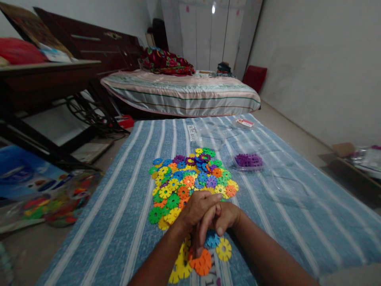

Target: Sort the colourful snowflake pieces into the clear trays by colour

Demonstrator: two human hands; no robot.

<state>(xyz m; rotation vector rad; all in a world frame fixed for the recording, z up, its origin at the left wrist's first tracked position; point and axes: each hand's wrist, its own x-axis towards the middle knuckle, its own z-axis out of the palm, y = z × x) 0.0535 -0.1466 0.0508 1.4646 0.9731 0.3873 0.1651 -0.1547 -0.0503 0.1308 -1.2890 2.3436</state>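
Observation:
A pile of flat plastic snowflake discs (187, 180) in yellow, green, orange, blue and purple lies on a blue striped sheet (125, 206). My left hand (196, 208) and my right hand (224, 218) meet just above the near edge of the pile, fingers folded over each other. I cannot make out anything between them. More discs lie under my wrists, among them an orange one (202, 263) and a yellow one (224, 249). A clear tray (249, 161) with purple discs sits to the right of the pile.
Clear plastic lids and containers (214, 135) lie beyond the pile. A striped mattress (181, 93) sits behind the sheet. On the left are a dark table (44, 79) and a bag of coloured pieces (64, 198). A grey wall runs along the right.

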